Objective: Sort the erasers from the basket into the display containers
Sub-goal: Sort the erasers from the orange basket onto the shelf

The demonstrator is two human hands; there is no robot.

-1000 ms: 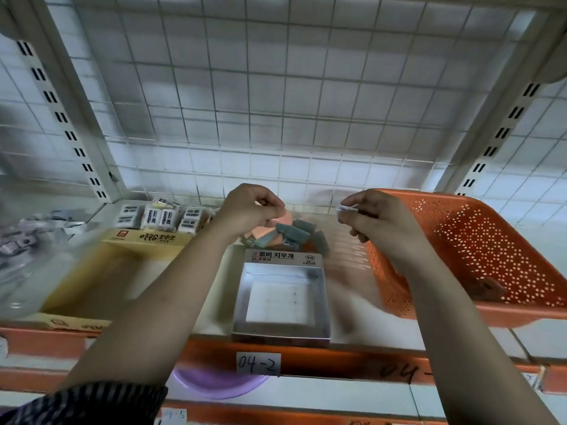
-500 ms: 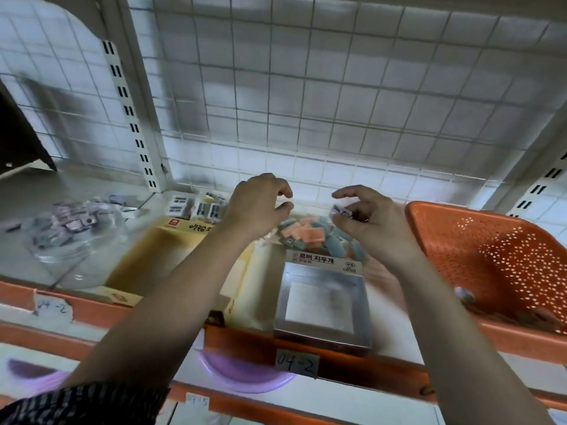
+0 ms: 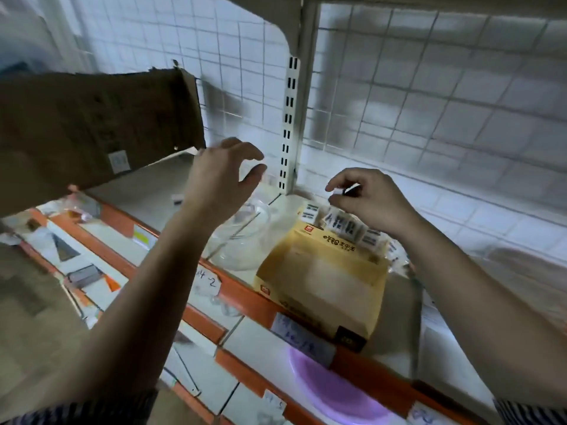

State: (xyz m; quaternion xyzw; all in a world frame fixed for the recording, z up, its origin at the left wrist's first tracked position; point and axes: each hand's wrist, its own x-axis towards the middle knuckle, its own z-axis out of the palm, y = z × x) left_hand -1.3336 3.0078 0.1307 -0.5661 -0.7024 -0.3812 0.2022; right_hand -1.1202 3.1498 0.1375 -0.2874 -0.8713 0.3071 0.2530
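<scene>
My right hand (image 3: 365, 199) pinches a small white eraser (image 3: 337, 191) between thumb and fingertips, just above the back of the yellow display box (image 3: 319, 283). Several white erasers with black print (image 3: 340, 223) stand in a row at the rear of that box. My left hand (image 3: 224, 176) hovers open, fingers spread and curved, above a clear round plastic container (image 3: 242, 240) to the left of the box. It holds nothing. The orange basket is out of view.
A brown cardboard flap (image 3: 92, 127) hangs at the upper left. A slotted white shelf upright (image 3: 290, 124) stands behind the hands. Orange shelf edges with handwritten labels (image 3: 208, 282) run diagonally. A purple bowl (image 3: 337, 391) sits on the lower shelf.
The view has swung left, so the basket and the grey box are gone. My right hand carried the small eraser over to the yellow box. My left hand moved above the clear container.
</scene>
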